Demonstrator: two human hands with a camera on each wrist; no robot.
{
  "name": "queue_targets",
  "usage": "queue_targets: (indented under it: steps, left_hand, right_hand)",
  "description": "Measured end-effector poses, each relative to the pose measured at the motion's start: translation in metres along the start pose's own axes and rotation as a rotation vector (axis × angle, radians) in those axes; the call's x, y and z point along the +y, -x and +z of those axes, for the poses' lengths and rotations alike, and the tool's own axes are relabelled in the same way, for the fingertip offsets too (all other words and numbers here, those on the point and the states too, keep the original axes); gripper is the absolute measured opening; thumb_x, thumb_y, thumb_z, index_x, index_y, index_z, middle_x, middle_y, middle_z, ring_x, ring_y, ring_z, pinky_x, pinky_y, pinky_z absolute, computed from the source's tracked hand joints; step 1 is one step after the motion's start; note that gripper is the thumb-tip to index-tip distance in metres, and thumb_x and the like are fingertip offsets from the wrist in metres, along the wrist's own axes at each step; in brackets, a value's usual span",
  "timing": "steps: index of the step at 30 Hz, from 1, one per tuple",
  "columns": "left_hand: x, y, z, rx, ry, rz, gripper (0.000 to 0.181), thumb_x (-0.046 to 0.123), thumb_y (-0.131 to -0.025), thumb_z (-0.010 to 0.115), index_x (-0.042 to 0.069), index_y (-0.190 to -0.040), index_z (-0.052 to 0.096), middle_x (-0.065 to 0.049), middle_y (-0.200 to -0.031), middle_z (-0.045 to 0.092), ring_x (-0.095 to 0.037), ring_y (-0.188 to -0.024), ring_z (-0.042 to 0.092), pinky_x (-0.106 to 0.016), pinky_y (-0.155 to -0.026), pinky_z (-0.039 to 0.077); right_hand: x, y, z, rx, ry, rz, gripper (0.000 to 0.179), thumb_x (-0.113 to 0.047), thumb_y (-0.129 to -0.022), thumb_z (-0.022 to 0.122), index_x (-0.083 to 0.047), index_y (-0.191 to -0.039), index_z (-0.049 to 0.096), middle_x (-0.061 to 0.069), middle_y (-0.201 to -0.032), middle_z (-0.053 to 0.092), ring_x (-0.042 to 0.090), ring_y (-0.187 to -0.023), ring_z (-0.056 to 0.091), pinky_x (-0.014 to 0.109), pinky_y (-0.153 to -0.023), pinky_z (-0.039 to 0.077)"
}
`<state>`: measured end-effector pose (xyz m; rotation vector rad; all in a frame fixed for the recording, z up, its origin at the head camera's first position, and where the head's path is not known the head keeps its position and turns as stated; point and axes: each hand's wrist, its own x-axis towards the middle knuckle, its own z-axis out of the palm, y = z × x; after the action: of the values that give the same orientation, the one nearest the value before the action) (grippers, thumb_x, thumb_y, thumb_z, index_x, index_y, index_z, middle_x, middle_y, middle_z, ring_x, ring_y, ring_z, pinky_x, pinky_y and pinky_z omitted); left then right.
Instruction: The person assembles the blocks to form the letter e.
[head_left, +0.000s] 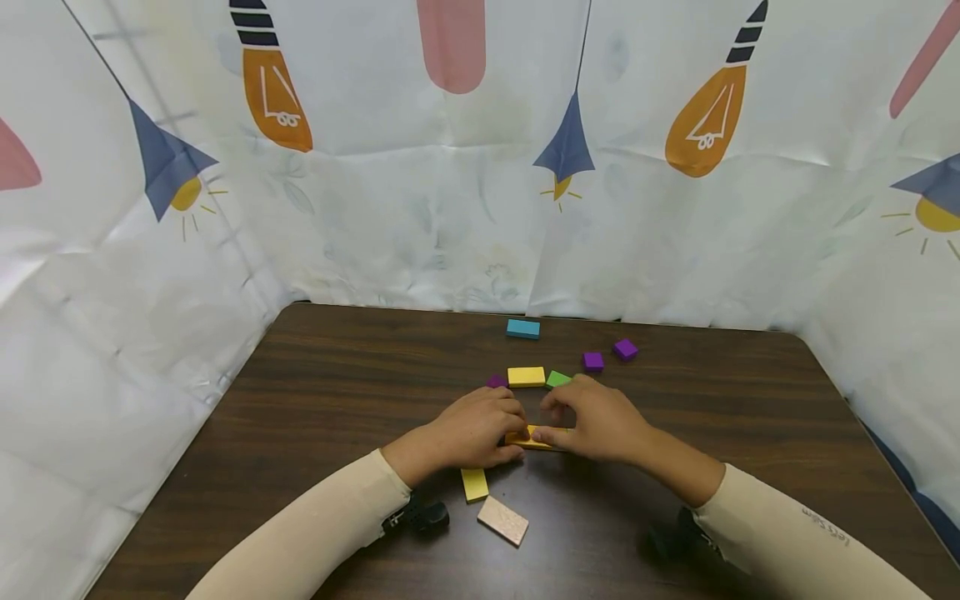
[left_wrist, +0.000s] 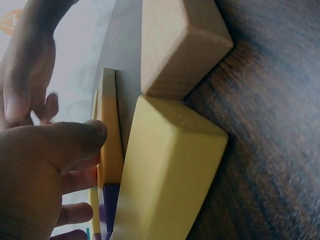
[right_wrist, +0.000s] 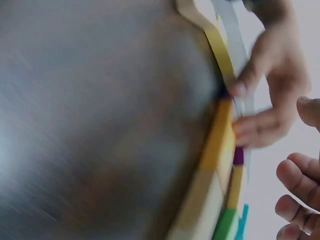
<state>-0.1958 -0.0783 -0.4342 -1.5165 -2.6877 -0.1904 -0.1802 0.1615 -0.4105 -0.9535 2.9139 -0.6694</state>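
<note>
My left hand (head_left: pixel 480 427) has its thumb and curled fingers about an orange block (left_wrist: pixel 111 145), low over the table. Against one end of that block lies a dark purple block (left_wrist: pixel 111 207); a pale block (right_wrist: pixel 197 202) continues the row at its other end. My right hand (head_left: pixel 603 422) hovers over the right part of the row with loosely bent fingers, and the right wrist view shows them apart from the blocks. Nearer me, a yellow block (head_left: pixel 474 485) touches a bare wooden block (head_left: pixel 503 521) at a corner.
Behind the hands stand a purple block (head_left: pixel 497 381), a yellow block (head_left: pixel 527 377) and a green block (head_left: pixel 558 380) in a row. Farther back are a blue block (head_left: pixel 523 329) and two purple blocks (head_left: pixel 593 362). A printed curtain (head_left: pixel 465 233) hangs along the dark table's (head_left: pixel 337 375) back edge.
</note>
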Motion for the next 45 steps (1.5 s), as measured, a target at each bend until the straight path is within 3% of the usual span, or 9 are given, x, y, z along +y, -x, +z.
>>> queue_targets:
  steps: [7, 20, 31, 45]
  left_hand:
    - [-0.001, 0.0, 0.001, -0.008, 0.006, -0.001, 0.025, 0.043, -0.094, 0.074, 0.024, -0.109, 0.079, 0.01, -0.111, 0.071, -0.013, -0.11, 0.058, -0.033, -0.1, 0.046]
    - [0.0, -0.001, -0.001, -0.027, 0.001, -0.014, 0.025, 0.044, -0.094, 0.074, 0.024, -0.11, 0.079, 0.01, -0.11, 0.07, -0.013, -0.111, 0.058, -0.034, -0.101, 0.045]
    - [0.001, 0.0, -0.001, -0.022, -0.005, -0.018, 0.025, 0.043, -0.094, 0.073, 0.024, -0.109, 0.079, 0.009, -0.112, 0.07, -0.014, -0.112, 0.058, -0.034, -0.102, 0.045]
    - [0.001, 0.0, -0.002, -0.018, -0.002, -0.008, 0.025, 0.043, -0.092, 0.075, 0.024, -0.109, 0.079, 0.011, -0.111, 0.069, -0.013, -0.11, 0.058, -0.034, -0.101, 0.046]
  right_hand:
    - [0.019, -0.034, -0.011, -0.005, 0.025, 0.059, 0.047, -0.055, -0.09, 0.074, -0.015, -0.115, 0.074, -0.008, -0.094, 0.066, 0.014, -0.086, 0.057, 0.031, -0.061, 0.05]
    - [0.047, -0.084, -0.012, -0.04, 0.075, 0.116, 0.052, -0.048, -0.093, 0.074, -0.01, -0.127, 0.071, 0.004, -0.116, 0.07, 0.023, -0.105, 0.062, 0.043, -0.078, 0.057]
    - [0.067, -0.112, -0.009, -0.036, 0.091, 0.178, 0.055, -0.045, -0.094, 0.074, -0.009, -0.134, 0.066, 0.006, -0.128, 0.067, 0.031, -0.123, 0.055, 0.052, -0.093, 0.051]
    - [0.075, -0.137, -0.003, -0.143, 0.142, 0.247, 0.062, -0.044, -0.093, 0.074, -0.013, -0.145, 0.059, 0.008, -0.143, 0.059, 0.035, -0.133, 0.047, 0.057, -0.099, 0.048]
